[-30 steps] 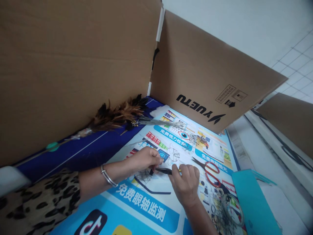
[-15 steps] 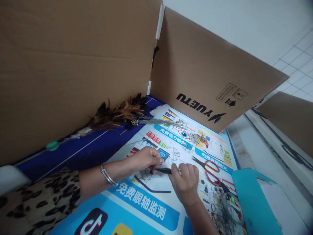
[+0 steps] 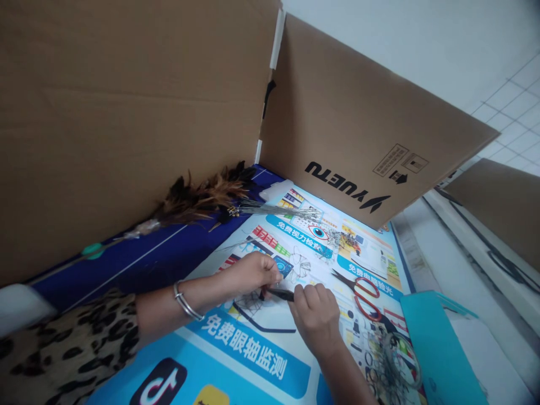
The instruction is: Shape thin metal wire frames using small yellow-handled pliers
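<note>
My right hand (image 3: 317,315) is closed around the handles of a pair of pliers (image 3: 282,293), whose dark jaws point left. Close to the jaw tips, my left hand (image 3: 255,273) is pinched on something small and dark that I cannot make out. Thin wire (image 3: 253,304) lies in a loose tangle on the printed sheet under my left hand. Right of the hands rests a pair of scissors (image 3: 358,289) with red handles, blades toward the upper left. A bundle of straight thin wires (image 3: 278,210) lies farther back.
Brown feathers (image 3: 202,194) lie along the left cardboard wall (image 3: 135,101). Another cardboard panel (image 3: 358,124) stands at the back. Coiled wire (image 3: 399,360) sits at the lower right, beside a teal folder (image 3: 439,349). Small wire scraps (image 3: 337,242) are scattered beyond the scissors.
My right hand has turned slightly on the pliers, its fingers now wrapped more tightly around the handles. My left hand stays in nearly the same place.
</note>
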`<state>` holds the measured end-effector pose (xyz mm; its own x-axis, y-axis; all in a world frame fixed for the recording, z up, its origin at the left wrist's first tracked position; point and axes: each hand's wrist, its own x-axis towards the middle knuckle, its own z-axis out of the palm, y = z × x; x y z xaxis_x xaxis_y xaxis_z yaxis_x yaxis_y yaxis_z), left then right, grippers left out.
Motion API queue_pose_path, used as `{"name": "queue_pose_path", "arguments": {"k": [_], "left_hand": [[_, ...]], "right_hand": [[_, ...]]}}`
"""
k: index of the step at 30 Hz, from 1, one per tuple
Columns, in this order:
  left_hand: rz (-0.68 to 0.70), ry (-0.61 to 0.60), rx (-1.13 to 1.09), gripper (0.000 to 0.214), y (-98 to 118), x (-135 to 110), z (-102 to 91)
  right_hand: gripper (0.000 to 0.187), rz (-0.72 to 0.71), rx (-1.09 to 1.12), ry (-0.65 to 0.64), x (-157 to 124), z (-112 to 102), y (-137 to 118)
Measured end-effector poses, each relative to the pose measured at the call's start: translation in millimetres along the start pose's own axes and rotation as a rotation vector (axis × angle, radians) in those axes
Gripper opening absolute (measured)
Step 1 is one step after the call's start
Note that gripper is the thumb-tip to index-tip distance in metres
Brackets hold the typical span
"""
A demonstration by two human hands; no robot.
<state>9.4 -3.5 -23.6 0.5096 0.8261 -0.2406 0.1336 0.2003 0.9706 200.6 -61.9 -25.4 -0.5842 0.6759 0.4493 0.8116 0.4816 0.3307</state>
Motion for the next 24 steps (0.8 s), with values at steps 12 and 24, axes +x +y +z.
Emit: {"name": "queue_pose_path", "arguments": {"k": [12,24], "left_hand": [[0.192,0.134,0.453,0.022,2.3,-1.2,-6.3],[0.370,0.091,0.954,0.023,8.2,-8.0,-2.6]], "right_hand": [[0.022,0.145,0.144,-0.171,1.8,3.0,-12.5],[0.026,0.332,0.313,-0.476,7.0,-6.7,-13.7]]}}
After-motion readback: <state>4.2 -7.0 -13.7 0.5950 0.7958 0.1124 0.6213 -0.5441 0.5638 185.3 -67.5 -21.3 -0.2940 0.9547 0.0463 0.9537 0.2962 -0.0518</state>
